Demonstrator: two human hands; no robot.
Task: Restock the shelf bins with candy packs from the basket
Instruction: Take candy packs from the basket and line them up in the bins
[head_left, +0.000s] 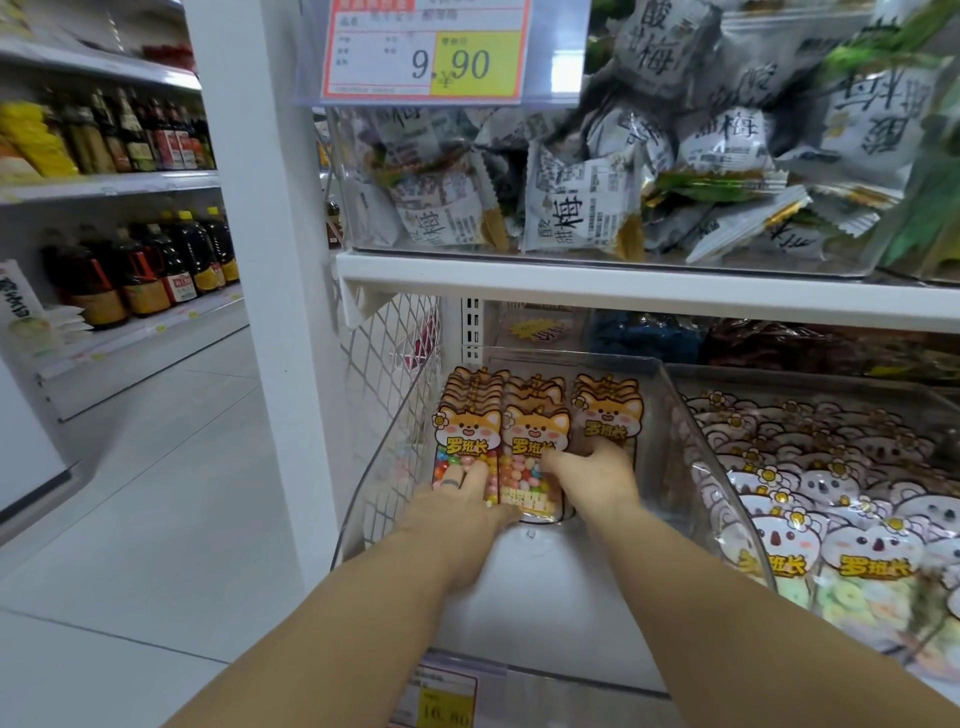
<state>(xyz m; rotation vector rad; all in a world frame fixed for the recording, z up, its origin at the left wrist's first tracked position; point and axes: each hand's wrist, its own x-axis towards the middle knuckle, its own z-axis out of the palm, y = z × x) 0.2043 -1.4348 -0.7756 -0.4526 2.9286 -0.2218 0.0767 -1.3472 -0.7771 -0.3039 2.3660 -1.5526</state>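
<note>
Left grip (462, 499) lies flat, fingers straight, on the front fox-faced candy pack (467, 436) of the left row inside a clear shelf bin (670, 384). Right grip (589, 467) touches the middle and right rows; I cannot tell whether it pinches a pack. 3 rows stand at the back.

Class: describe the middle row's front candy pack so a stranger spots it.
Below the white shelf, the left clear bin holds three rows of orange animal-faced packs. The middle row's front pack lies between left hand and right hand, beans mostly uncovered.
</note>
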